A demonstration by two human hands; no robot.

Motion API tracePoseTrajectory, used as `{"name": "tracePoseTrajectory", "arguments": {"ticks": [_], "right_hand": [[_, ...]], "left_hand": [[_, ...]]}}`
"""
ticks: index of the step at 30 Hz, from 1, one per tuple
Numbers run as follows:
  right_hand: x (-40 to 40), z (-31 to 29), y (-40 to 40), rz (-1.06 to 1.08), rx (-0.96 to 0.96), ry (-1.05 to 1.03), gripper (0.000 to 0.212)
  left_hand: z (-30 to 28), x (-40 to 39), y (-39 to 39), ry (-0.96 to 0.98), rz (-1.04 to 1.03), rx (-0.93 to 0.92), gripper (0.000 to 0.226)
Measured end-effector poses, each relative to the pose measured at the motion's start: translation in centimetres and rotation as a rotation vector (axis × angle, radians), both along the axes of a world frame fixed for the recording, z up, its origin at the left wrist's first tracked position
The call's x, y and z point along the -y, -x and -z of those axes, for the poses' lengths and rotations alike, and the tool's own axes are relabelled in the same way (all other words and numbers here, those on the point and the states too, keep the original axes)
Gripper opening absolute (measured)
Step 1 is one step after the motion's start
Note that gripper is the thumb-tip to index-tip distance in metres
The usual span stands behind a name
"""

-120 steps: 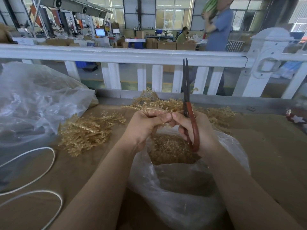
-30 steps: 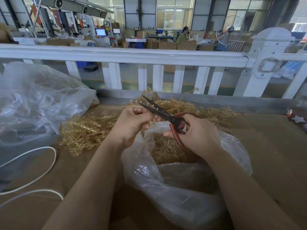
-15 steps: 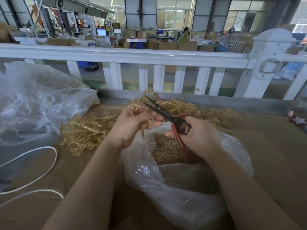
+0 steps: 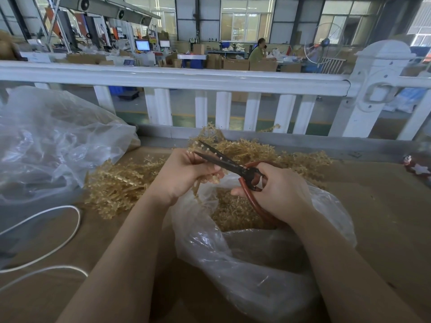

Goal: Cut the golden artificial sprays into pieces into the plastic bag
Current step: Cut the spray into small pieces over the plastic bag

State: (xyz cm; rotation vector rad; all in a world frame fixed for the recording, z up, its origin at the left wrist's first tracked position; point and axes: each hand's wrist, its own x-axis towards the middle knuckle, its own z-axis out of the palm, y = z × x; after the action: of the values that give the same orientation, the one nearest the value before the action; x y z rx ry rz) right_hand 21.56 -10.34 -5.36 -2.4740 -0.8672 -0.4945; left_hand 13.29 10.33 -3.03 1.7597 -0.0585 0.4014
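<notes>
Golden sprays point(image 4: 121, 183) lay heaped on the brown table point(image 4: 384, 206) at centre frame, one pile to the left of the hands and another point(image 4: 291, 157) behind them, near the white fence point(image 4: 177, 78) that crossed the upper half of the frame. The left hand point(image 4: 184, 176), at centre, was curled round a short spray point(image 4: 205, 180), whose golden tips showed just below the fingers. The right hand point(image 4: 277, 192), just to its right, gripped the red handles of the scissors point(image 4: 233, 164); the dark blades stood parted and pointed to the upper left, crossing above the left fingers. Whether the blades touched the held spray could not be told. Both hands were held over the open mouth of the bag point(image 4: 245, 264), a clear plastic sack at lower centre, inside which cut pieces point(image 4: 231, 213) formed a golden mass directly below the scissors. A second, larger clear sack point(image 4: 53, 141) lay crumpled at the left of the frame, touching the left pile. White cord point(image 4: 67, 231) looped over the table at lower left. A small red ornament point(image 4: 417, 169) sat at the right edge. Beyond the fence, a seated person point(image 4: 257, 52) worked among cardboard boxes at upper centre.
</notes>
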Motion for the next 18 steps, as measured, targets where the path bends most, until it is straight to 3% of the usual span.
{"name": "tracePoseTrajectory", "arguments": {"ticks": [10, 18], "right_hand": [[-0.01, 0.10, 0.26, -0.021, -0.046, -0.030, 0.070], [-0.13, 0.17, 0.13, -0.020, 0.026, 0.001, 0.081]], "left_hand": [[-0.06, -0.11, -0.09, 0.019, 0.031, 0.013, 0.010], [0.25, -0.13, -0.24, -0.054, 0.075, -0.033, 0.017]]}}
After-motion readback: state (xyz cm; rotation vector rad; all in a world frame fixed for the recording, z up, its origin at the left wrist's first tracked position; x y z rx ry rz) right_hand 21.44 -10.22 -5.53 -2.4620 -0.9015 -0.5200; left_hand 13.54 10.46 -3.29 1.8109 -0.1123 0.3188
